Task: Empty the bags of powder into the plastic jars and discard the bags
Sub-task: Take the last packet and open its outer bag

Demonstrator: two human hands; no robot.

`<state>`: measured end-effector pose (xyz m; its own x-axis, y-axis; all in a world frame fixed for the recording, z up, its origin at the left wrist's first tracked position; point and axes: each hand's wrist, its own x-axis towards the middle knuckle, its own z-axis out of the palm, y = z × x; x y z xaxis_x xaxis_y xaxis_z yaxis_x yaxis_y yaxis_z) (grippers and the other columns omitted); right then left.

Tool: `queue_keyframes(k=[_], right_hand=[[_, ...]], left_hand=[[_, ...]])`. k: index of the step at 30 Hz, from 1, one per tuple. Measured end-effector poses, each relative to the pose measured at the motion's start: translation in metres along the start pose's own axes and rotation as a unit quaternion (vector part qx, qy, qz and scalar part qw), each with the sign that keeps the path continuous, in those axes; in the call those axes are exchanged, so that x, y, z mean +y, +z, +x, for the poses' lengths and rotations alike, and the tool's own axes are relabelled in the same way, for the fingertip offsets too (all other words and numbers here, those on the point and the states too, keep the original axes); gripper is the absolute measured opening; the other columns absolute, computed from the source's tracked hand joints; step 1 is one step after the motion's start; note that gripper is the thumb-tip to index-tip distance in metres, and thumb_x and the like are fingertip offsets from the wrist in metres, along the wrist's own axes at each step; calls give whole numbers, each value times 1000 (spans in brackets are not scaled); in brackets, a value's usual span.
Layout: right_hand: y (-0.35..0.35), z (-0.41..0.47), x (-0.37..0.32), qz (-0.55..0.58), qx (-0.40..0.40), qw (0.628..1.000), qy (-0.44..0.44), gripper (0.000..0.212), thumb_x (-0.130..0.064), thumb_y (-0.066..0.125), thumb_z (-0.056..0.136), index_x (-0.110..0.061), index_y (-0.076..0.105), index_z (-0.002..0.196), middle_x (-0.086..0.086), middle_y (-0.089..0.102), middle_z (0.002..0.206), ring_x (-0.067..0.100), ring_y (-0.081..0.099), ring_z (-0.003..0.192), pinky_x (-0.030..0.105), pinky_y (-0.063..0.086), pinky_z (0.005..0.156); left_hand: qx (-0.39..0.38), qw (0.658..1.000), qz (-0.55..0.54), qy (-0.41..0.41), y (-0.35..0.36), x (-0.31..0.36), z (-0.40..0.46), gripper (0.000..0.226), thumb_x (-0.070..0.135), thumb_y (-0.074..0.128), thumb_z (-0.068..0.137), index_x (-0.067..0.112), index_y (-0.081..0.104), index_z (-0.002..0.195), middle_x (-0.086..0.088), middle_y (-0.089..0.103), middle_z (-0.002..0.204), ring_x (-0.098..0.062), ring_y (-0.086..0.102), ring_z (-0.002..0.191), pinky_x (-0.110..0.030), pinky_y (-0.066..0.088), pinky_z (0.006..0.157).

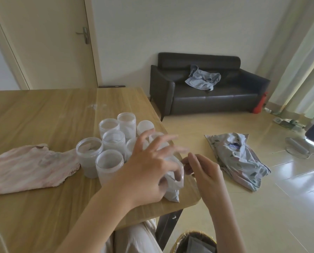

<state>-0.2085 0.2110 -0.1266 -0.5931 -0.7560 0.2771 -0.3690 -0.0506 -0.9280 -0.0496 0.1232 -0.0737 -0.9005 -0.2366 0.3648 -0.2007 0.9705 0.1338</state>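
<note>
Bag of powder [171, 189] sits at the near right corner of the wooden table [43, 110], just right of the cluster of clear plastic jars [108, 161]. The bag is thin translucent plastic film with pale powder settled in its lower part.

Left hand [149, 172] lies over the bag from the left, thumb and lower fingers against the film, upper fingers spread and motion-blurred; it appears to hold the bag, though how firmly cannot be told. Right hand [201, 168] is just right of the bag's top, fingertips drawn together as if pinching the film's edge; the contact itself is too small to confirm.

Handling judgement:
- Bag looks light, soft and limp, and will not stand unaided.
- Film is likely slippery, and a hard pull could tear it.
- Powder will shift and slump when the bag is tilted, and could puff or spill at the mouth.
- Best hold is probably the upper film near the opening with one hand, the other supporting the filled bottom.
- Jars look light and rigid, open-mouthed, easy to knock over. One jar at the far side carries a lid [145, 126].

Nearby: pink striped cloth [32, 168] on the table to the left; woven wastebasket [194, 241] on the floor at the near right, the likely place for empty bags.

No brand, label or legible writing visible on bag or jars.
</note>
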Motion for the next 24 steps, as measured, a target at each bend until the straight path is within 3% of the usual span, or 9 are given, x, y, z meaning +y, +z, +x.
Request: queue_keyframes(k=[3,5,9,11,14,18,20,22,24], right_hand=[[0,-1,13,5,-21,999,29,39,-24,48,102,-20,67,68,2,62,62,17,56,61,43,43,63],[1,-2,20,22,-24,998,49,42,-26,46,102,-21,66,66,0,61,61,12,55,61,36,42,63],[1,-6,31,63,-21,993,99,48,-44,42,99,-15,71,74,2,68,73,15,63,73,22,47,67],[0,-10,35,120,-30,984,129,50,-56,42,96,-22,75,82,-1,72,80,13,67,78,20,49,69],[3,-15,41,251,-77,952,159,52,-67,46,88,-28,75,107,3,72,111,18,67,107,38,46,96],[9,-19,40,517,-141,825,179,71,-65,63,81,-20,59,134,13,54,141,29,50,132,45,39,107],[16,-24,39,561,-179,788,178,82,-66,56,86,-17,37,150,15,34,155,34,29,144,51,21,117],[24,-28,42,575,-196,778,163,77,-60,52,93,-19,26,154,15,22,160,35,18,148,53,13,120],[32,-28,41,563,-191,788,158,62,-45,51,98,-17,34,151,14,30,157,32,31,144,49,27,117]], left_hand=[[47,999,2,4,3,4,7,7,25,73,80,32,70,79,18,68,95,-8,58,113,-40,8,120],[109,994,-4,-13,3,1,12,9,33,72,86,27,74,80,15,68,84,-11,64,93,-36,23,114],[193,979,-48,-49,-5,1,18,26,39,68,92,17,72,80,10,65,74,-12,60,69,-35,51,76],[235,965,-85,-81,-10,3,20,34,43,60,96,15,72,81,10,61,73,-11,55,63,-36,50,60],[305,939,-113,-107,-19,8,24,29,39,63,94,15,71,81,10,59,71,-10,51,58,-30,47,53],[343,899,-237,-135,-27,15,28,18,33,67,93,18,74,85,14,54,60,-8,52,54,-14,39,56],[357,858,-326,-172,-26,15,29,21,34,67,93,17,73,83,12,51,51,-7,49,48,-15,40,54],[373,818,-391,-199,-25,14,30,28,34,67,93,10,71,80,10,46,46,-6,44,44,-13,38,51],[389,796,-412,-213,-26,12,30,32,33,66,94,7,69,76,7,42,45,-5,41,43,-12,37,51]])
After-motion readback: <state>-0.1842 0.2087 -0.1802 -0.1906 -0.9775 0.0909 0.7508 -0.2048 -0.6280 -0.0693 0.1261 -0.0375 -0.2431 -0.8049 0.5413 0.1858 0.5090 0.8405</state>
